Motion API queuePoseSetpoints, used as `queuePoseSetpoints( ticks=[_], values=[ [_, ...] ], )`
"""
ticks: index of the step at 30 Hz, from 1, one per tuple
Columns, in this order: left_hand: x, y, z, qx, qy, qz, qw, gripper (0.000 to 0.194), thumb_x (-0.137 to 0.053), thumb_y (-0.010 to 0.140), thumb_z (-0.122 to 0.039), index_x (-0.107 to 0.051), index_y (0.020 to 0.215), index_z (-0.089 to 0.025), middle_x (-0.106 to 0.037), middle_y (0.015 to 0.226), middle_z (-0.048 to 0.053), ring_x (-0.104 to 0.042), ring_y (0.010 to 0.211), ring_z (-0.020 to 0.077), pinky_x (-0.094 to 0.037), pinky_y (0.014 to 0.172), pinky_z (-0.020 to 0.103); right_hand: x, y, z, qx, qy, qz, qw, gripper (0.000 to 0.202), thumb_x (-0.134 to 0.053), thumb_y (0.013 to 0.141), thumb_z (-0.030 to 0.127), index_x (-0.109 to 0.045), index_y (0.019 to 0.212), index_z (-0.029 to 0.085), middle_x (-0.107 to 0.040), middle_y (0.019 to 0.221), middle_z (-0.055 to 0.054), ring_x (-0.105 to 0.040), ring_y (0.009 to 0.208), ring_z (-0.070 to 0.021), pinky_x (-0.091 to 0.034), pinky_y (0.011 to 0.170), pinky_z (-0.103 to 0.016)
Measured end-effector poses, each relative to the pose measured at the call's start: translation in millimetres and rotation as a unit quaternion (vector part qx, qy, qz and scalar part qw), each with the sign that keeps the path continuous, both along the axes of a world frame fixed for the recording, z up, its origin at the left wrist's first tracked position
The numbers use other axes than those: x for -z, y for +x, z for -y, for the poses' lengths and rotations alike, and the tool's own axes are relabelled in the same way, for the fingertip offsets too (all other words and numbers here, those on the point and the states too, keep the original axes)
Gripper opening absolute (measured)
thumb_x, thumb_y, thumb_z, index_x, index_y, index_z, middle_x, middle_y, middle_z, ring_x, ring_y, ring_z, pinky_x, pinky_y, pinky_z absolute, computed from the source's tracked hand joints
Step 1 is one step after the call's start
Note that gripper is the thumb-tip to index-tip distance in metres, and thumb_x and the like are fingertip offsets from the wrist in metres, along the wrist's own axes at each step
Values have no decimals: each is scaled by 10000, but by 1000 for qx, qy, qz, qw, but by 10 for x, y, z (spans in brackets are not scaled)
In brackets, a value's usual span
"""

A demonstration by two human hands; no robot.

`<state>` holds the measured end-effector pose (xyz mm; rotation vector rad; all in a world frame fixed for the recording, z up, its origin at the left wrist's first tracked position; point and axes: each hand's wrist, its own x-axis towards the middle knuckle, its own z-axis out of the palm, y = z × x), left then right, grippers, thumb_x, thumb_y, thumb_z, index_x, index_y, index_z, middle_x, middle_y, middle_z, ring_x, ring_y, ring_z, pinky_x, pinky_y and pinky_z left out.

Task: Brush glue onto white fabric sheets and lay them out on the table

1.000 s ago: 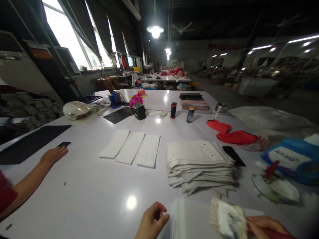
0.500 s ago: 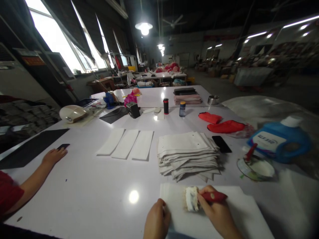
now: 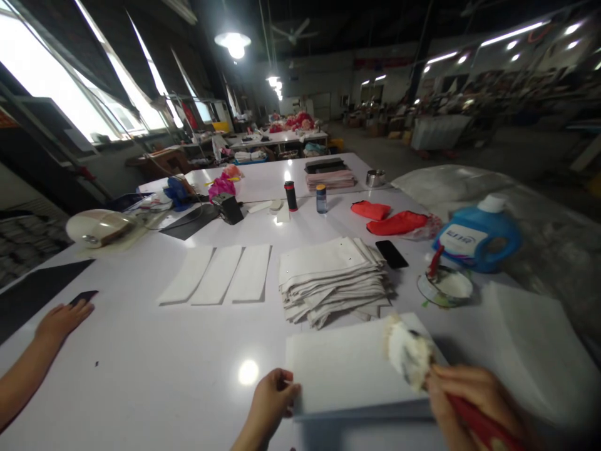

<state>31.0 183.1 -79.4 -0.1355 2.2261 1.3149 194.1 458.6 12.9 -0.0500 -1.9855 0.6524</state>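
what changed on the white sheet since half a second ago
The right hand has swept the red-handled glue brush from the middle of the white sheet toward its right edge. The left hand still pins the sheet's left edge; the stack of white pieces is unmoved.

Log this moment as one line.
left hand: pinning white sheet edge | right hand: gripping brush over sheet | behind: folded cloth stack
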Motion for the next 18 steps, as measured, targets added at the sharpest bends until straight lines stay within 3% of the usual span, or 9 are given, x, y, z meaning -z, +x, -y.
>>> queuePoseSetpoints(
  ticks=[3,6,9,13,15,18],
  values=[
    [45,-4,67,-13,55,3,998,150,-674,654,-227,-543,700,-171,-548,579,-41,-551,485,118,-473,431,234,-75,-229,411,-66,96,-12,993,160,-645,835,101,-613,968,183,-615,907,-38,-608,835,-165,-497,819,-273],
    [93,0,101,-34,92,2,995,210,-713,622,-281,-543,672,-170,-539,603,-46,-536,461,102,-462,403,224,-41,-337,618,-100,-23,-1,995,139,-601,858,80,-578,934,195,-576,918,-39,-596,843,-158,-507,770,-268],
    [145,1,120,-48,142,37,988,238,-728,619,-323,-557,675,-166,-528,565,-53,-497,432,77,-442,422,215,106,-455,852,-200,-174,55,963,96,-527,910,124,-524,868,209,-537,846,-17,-585,799,-150,-506,701,-263],
    [229,-6,172,-42,187,64,979,242,-749,607,-309,-592,694,-148,-544,527,-44,-482,440,68,-416,468,210,436,-635,1118,-241,-240,157,927,106,-499,919,219,-529,819,206,-546,800,-15,-576,759,-168,-478,690,-282],
    [268,-13,207,-43,189,52,980,230,-749,596,-294,-598,679,-141,-551,531,-39,-485,451,69,-406,479,209,594,-633,1020,-218,-261,214,916,150,-494,917,274,-529,788,207,-556,761,-10,-576,720,-171,-467,667,-280],
    [303,-24,233,-44,185,44,981,236,-749,570,-304,-595,649,-144,-537,512,-46,-479,455,73,-401,484,212,753,-425,448,-148,-248,260,921,204,-504,913,375,-538,790,216,-576,725,2,-585,695,-178,-463,673,-283]
  ],
)
